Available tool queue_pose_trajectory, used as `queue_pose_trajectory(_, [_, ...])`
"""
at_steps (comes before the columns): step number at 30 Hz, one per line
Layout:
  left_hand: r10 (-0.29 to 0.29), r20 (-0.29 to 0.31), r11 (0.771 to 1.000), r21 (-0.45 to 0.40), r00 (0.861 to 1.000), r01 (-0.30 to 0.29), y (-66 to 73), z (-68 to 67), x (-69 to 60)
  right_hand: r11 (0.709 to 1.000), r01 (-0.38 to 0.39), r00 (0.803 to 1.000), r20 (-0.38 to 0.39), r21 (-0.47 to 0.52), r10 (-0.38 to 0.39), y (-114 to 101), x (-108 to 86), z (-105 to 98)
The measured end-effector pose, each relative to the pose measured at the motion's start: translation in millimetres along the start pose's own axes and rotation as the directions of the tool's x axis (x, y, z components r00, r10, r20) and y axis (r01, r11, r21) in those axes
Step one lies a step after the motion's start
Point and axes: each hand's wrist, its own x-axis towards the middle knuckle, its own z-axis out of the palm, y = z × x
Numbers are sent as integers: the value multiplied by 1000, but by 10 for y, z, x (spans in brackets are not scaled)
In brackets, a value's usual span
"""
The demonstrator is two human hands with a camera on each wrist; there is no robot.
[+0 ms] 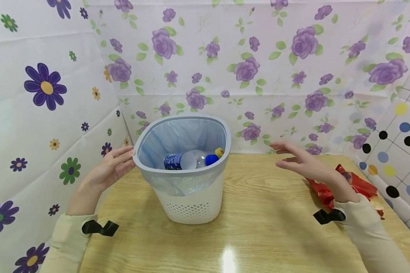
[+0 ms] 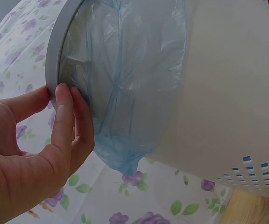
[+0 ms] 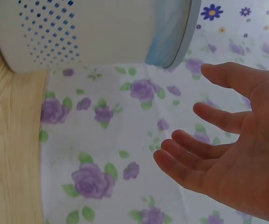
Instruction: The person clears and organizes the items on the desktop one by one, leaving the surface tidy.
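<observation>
A white trash can (image 1: pixel 195 204) with a grey rim (image 1: pixel 184 171) and small holes stands on the wooden table. Its light blue liner (image 2: pixel 125 70) is folded over the rim. Inside lie a clear plastic bottle with a blue cap (image 1: pixel 211 159), a dark blue label (image 1: pixel 172 162) and a small yellow object (image 1: pixel 219 152) whose kind I cannot tell. My left hand (image 1: pixel 111 168) pinches the rim at its left side, thumb and fingertips on either face. To the right of the can, my right hand (image 1: pixel 302 163) hovers with fingers spread, touching nothing.
Beneath my right forearm, a crumpled red package (image 1: pixel 360 185) lies at the right side of the wooden table (image 1: pixel 259 227). Flower-patterned sheets (image 1: pixel 246 72) hang behind and to the left; a dotted one (image 1: pixel 403 140) borders the right.
</observation>
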Motion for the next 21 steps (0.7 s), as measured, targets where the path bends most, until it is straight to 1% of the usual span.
queue_pose_trajectory(5, [-9, -17, 1000, 9, 1000, 9, 10, -9, -18, 999, -16, 1000, -3, -33, 16, 142, -111, -38])
queue_pose_trajectory(8, [-9, -13, 1000, 15, 1000, 9, 7, -9, -22, 998, -25, 1000, -12, -53, 24, 212, -178, -41])
queue_pose_trajectory(15, [-10, 1, 1000, 5, 1000, 10, -7, -14, -16, 998, -38, 999, -23, -57, 36, 353, -342, -23])
queue_pose_trajectory(17, [-8, 1, 1000, 2, 1000, 8, -10, -16, -16, 995, -58, 998, -42, -81, 55, 390, -378, -27])
queue_pose_trajectory(21, [-4, 5, 1000, -8, 1000, 4, -13, -19, -13, 978, -144, 987, -94, -150, 131, 455, -467, -74])
